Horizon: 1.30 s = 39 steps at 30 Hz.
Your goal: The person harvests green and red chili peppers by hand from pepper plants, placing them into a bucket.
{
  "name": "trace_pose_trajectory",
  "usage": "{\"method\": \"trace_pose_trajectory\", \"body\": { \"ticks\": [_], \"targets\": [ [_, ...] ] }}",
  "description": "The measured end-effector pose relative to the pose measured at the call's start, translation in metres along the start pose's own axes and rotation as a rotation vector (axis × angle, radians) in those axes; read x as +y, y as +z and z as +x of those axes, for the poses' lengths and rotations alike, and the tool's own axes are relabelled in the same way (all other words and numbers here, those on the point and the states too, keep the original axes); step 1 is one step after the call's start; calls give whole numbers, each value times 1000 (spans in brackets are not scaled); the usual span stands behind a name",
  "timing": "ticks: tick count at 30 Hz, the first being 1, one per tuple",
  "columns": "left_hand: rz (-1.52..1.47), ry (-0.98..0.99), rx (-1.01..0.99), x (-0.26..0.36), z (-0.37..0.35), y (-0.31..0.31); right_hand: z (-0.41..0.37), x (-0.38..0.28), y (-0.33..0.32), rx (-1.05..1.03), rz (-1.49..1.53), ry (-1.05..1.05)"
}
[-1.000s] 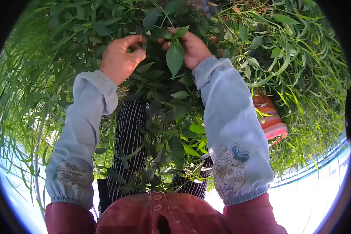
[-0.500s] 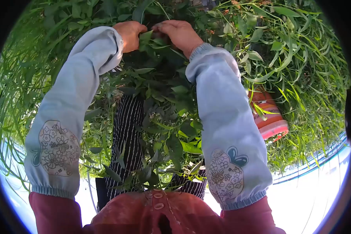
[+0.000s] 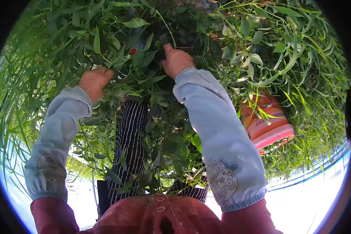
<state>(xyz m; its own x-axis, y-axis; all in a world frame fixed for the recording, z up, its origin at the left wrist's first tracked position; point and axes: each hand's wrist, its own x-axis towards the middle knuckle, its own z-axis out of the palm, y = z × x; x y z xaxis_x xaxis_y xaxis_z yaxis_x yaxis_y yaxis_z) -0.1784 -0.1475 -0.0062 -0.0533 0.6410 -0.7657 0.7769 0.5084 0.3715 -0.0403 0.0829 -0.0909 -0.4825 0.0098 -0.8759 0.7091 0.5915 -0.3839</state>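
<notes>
My left hand (image 3: 95, 82) is among the leaves left of centre, its fingers curled together at the stems; what lies in them is hidden. Farther up and to the right, my right hand (image 3: 177, 61) reaches into the dark middle of a leafy green plant (image 3: 160, 87). Its visible fingers are apart, with nothing seen between them, and foliage hides the rest. Between both hands, a small red fruit (image 3: 133, 51) shows through the leaves, near a tiny white flower (image 3: 128, 56).
An orange-red bucket (image 3: 271, 124) with a pale pink rim lies tilted in the greenery on the right. Long narrow leaves (image 3: 300, 74) crowd both sides. Striped trouser legs (image 3: 129, 136) stand close behind the plant, partly covered by leaves.
My hands were close together at the top of the plant. Now they are apart: the left has moved down and left, the right slightly down. The red fruit has come into view.
</notes>
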Motion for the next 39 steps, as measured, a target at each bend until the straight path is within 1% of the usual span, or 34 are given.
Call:
{"method": "trace_pose_trajectory", "body": {
  "ticks": [3, 7, 8, 10, 11, 12, 13, 15, 16, 19, 20, 22, 23, 25, 26, 28, 29, 30, 31, 33, 35, 36, 39],
  "targets": [
    [-23, -26, -52, 16, -6, -10, 20, -4, 22, 94, 73, 31],
    [-43, -32, -5, 28, -13, -33, 21, 17, 42, 153, 832, 0],
    [-158, -5, 135, 33, -10, -41, 16, 21, 43, 126, 1028, 1],
    [-392, 49, 413, 46, -1, -59, -7, 23, 52, 155, 1366, -44],
    [-542, 80, 428, 54, 7, -73, -16, 24, 54, 175, 1540, -67],
    [-691, 108, 440, 61, 18, -89, -22, 25, 49, 156, 1339, 67],
    [-842, 132, 448, 68, 28, -102, -23, 28, 50, 186, 1415, -71],
    [-711, 91, 351, 87, 53, -122, -30, 35, 58, 242, 1559, -338],
    [-648, 75, 300, 96, 66, -126, -32, 40, 55, 230, 1413, -348],
    [-551, -21, 115, 113, 107, -106, -44, 41, 51, 205, 1371, -368],
    [-432, 2, 72, 119, 116, -103, -47, 42, 49, 227, 1268, -322],
    [-203, 44, -12, 131, 130, -98, -47, 46, 56, 270, 1185, -295],
    [-3, 142, 8, 130, 134, -79, -45, 48, 58, 291, 1141, -283],
    [304, 88, -240, 145, 139, -73, -39, 53, 69, 297, 1051, -259],
    [344, 61, -298, 152, 140, -71, -36, 56, 73, 301, 1004, -250],
    [418, 1, -412, 164, 137, -70, -47, 54, 56, 302, 819, -217],
    [422, -16, -458, 169, 134, -69, -53, 52, 49, 298, 726, -198],
    [427, -34, -501, 175, 132, -71, -54, 53, 46, 313, 652, -229],
    [433, -54, -541, 179, 129, -75, -54, 55, 42, 286, 558, -210],
    [410, -46, -527, 187, 122, -74, -55, 60, 36, 230, 366, -171],
    [397, -55, -475, 189, 115, -62, -58, 69, 34, 254, 370, -229],
    [283, -26, -536, 191, 112, -69, -59, 74, 35, 267, 374, -259],
    [32, 29, -253, 187, 86, -57, -56, 83, 40, 305, 483, -326]
  ]
}}
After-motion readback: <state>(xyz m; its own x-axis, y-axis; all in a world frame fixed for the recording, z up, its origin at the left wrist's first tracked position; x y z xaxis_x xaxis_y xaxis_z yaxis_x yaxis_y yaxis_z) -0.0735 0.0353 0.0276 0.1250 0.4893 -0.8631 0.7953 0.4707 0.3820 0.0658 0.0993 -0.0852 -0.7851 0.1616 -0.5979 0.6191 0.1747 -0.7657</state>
